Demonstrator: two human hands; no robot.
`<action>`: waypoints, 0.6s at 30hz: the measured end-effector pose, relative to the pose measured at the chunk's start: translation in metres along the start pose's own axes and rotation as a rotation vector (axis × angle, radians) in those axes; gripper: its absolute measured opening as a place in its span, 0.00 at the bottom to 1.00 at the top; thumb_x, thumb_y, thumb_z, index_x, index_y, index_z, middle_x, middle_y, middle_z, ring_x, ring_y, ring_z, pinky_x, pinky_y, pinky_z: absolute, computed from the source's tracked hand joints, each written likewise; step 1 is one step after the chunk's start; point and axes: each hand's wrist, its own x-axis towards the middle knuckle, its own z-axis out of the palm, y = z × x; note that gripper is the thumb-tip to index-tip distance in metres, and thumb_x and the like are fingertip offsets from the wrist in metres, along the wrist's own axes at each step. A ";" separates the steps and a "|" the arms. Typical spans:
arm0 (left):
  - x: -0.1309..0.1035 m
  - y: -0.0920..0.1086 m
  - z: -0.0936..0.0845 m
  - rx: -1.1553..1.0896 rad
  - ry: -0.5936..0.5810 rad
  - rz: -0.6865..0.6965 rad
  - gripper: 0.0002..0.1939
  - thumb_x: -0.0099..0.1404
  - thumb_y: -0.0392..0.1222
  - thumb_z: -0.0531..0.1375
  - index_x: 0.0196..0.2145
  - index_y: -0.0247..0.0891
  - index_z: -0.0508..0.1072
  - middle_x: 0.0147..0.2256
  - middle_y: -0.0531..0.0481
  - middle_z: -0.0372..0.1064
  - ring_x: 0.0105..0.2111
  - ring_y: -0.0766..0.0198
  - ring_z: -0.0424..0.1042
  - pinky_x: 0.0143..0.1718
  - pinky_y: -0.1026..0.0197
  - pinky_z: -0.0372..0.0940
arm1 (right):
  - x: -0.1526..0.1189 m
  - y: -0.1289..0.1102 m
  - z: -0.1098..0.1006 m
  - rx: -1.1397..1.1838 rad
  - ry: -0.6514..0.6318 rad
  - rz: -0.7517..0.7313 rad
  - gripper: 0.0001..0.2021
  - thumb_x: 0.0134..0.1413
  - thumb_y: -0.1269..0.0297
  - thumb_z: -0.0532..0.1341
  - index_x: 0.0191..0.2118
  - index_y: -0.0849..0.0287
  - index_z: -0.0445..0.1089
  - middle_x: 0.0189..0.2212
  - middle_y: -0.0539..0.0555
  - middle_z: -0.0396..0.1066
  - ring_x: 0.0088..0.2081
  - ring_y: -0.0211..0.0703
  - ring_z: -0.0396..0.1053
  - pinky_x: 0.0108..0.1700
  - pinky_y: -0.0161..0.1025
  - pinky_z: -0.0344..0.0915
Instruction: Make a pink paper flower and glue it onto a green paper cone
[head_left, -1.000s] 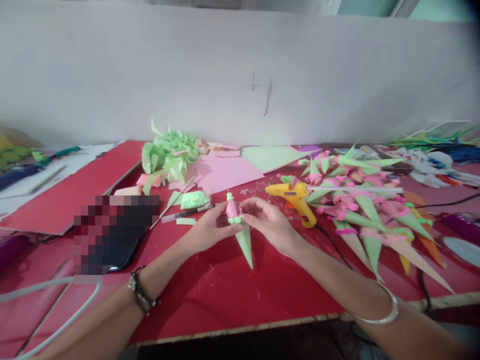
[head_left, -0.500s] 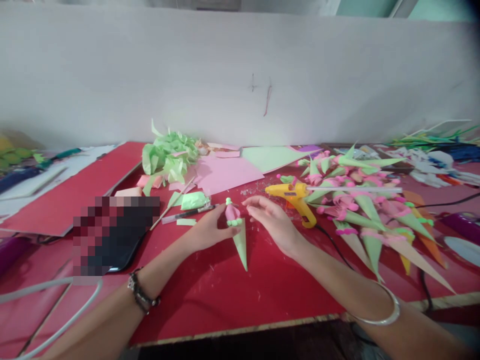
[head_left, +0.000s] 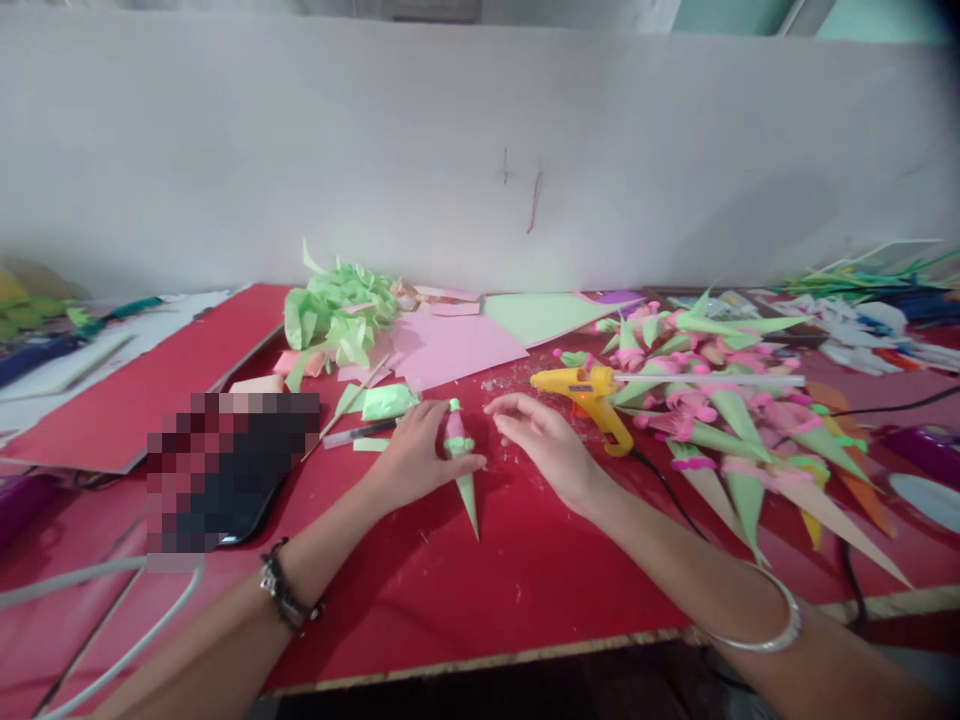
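Note:
A small paper cone flower (head_left: 465,488) points its pale green tip toward me, with a pink top and green trim at its upper end. My left hand (head_left: 420,455) grips it near the trim, thumb laid across the front and fingers along its left side. To its right, my right hand (head_left: 544,450) hovers apart from the cone, fingers loosely curved and separated, nothing seen between them. Beside my left hand lie a green plastic-wrapped packet (head_left: 388,402) and a pen (head_left: 364,433), partly covered by the fingers.
A yellow glue gun (head_left: 596,400) with a long glue stick lies right of my right hand. Behind it spreads a heap of similar cone flowers (head_left: 739,420). Pink paper sheets (head_left: 457,345) and crumpled green paper (head_left: 337,310) lie at the back. A dark phone (head_left: 247,480) is at left.
My left hand has shifted and rolled slightly, turning the cone flower so its pink top looks narrower and its tip sits further left. My right hand has barely moved.

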 end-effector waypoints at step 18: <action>0.019 -0.073 -0.025 0.454 0.063 0.008 0.25 0.59 0.50 0.51 0.52 0.38 0.57 0.53 0.41 0.58 0.53 0.52 0.55 0.53 0.45 0.45 | -0.001 -0.003 0.001 -0.024 -0.026 0.024 0.05 0.46 0.67 0.55 0.32 0.58 0.65 0.31 0.49 0.65 0.31 0.34 0.61 0.34 0.33 0.58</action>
